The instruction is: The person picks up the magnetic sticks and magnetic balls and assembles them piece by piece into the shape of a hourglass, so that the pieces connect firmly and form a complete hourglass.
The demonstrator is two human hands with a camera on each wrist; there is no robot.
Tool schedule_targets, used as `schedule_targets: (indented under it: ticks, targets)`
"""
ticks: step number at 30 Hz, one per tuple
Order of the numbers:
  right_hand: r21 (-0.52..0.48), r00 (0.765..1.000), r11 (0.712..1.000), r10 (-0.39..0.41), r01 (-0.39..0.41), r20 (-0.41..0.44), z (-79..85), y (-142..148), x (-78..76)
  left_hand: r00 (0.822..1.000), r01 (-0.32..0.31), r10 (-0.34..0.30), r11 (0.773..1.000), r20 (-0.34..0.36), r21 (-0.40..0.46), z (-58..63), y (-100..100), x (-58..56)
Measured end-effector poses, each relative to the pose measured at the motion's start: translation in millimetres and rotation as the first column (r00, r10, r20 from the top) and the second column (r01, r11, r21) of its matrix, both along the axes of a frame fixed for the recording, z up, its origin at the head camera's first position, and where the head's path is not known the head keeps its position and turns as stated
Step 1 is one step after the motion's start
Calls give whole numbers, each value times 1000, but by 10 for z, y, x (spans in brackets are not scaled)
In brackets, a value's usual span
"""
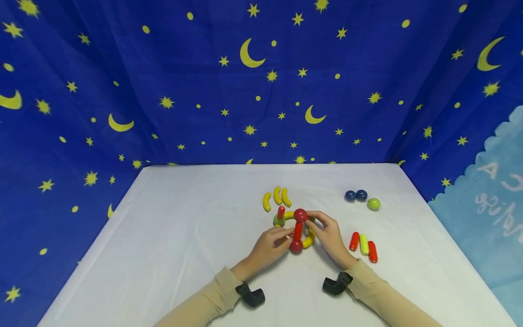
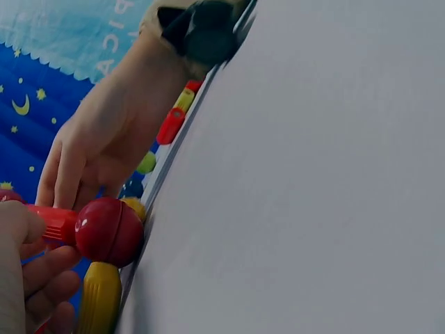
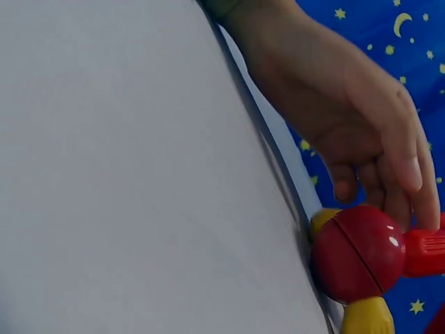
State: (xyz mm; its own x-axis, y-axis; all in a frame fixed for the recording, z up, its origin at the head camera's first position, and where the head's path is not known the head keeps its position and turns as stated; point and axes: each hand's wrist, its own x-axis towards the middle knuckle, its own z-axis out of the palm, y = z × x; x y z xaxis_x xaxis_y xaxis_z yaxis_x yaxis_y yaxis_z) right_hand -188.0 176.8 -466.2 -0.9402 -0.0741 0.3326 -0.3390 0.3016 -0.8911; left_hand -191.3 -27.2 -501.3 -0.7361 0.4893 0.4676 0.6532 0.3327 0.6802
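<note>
A ring of curved yellow rods (image 1: 308, 238) and balls lies on the table between the hands. Over its near side, a red rod (image 1: 298, 231) joins a lower red ball (image 1: 296, 246) to an upper red ball (image 1: 300, 215). My left hand (image 1: 266, 249) pinches the red rod close to the lower ball; its thumb lies over the rod in the left wrist view. With thumb and forefinger, my right hand (image 1: 330, 237) holds the upper ball from the right. On the ring's left stands a green ball (image 1: 278, 221) with a short red rod (image 1: 281, 211) upright on it.
Several curved yellow rods (image 1: 277, 195) lie behind the ring. At back right are two dark blue balls (image 1: 356, 195) and a lime green ball (image 1: 373, 204). Loose red and yellow straight rods (image 1: 364, 245) lie right of the right hand. A starry blue cloth (image 1: 261, 91) surrounds the white table (image 1: 196, 204).
</note>
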Motion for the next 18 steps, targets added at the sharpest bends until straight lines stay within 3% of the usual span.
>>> schedule_targets:
  ticks: [4, 7, 9, 11, 12, 15, 18]
  targets:
    - [-40, 999, 998, 51, -51, -1, -41, 3, -66, 997, -31, 31, 999, -72, 7, -3, 14, 19]
    - [-37, 997, 997, 68, -67, 25, -50, 18, -82, 971, -146, 162, 984, -177, 97, -5, 21, -6]
    - [-34, 996, 997, 76, -75, 47, -45, 24, -88, 940, -252, 286, 950, -185, 185, 1, 17, -36]
    - [-30, 995, 996, 84, -83, 61, -35, 24, -93, 919, -346, 378, 910, -110, 229, -1, 8, -70]
    - [-29, 994, 996, 90, -88, 62, -32, 23, -95, 916, -371, 395, 899, -67, 235, -7, 1, -91]
    - [-28, 993, 995, 93, -91, 71, -30, 15, -106, 922, -388, 384, 907, 56, 164, -15, -39, -154]
    - [-19, 992, 995, 95, -94, 81, -31, 8, -102, 935, -350, 340, 929, 99, 121, -34, -87, -218]
